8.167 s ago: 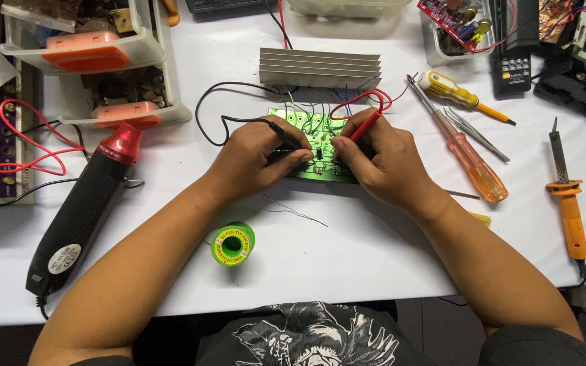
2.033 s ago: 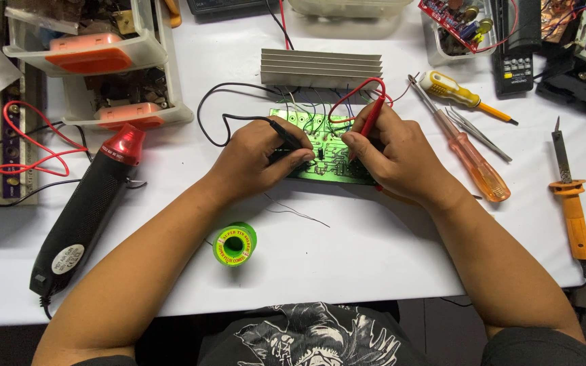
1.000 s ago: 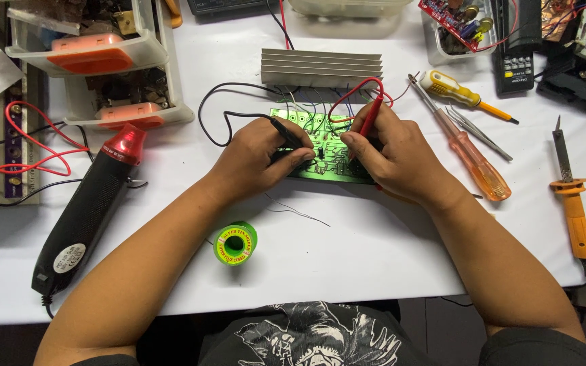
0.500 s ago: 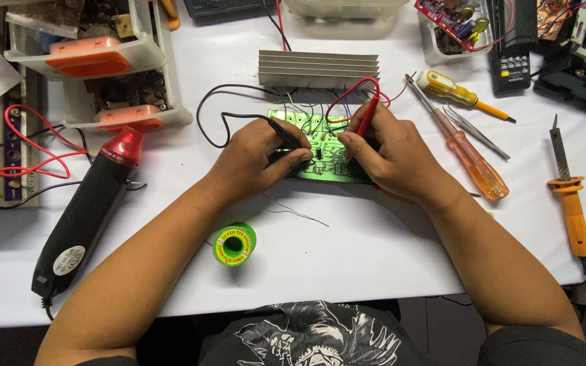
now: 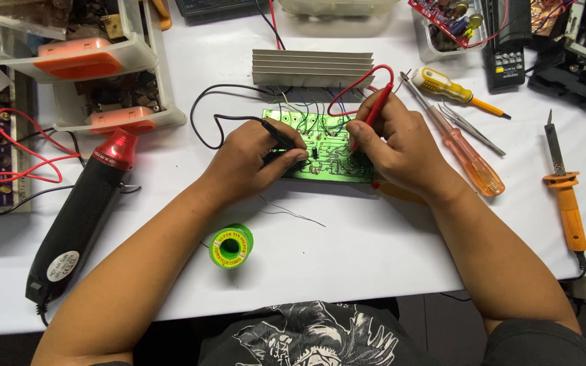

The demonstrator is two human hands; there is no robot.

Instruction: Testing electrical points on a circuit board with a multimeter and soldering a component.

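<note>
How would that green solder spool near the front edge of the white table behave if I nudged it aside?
The green solder spool lies flat on one flange, hole facing up, so it would probably slide rather than roll. Tipped onto its rim, its round shape would likely let it roll toward the white table edge. Wound metal wire suggests it is heavy for its size.
</note>
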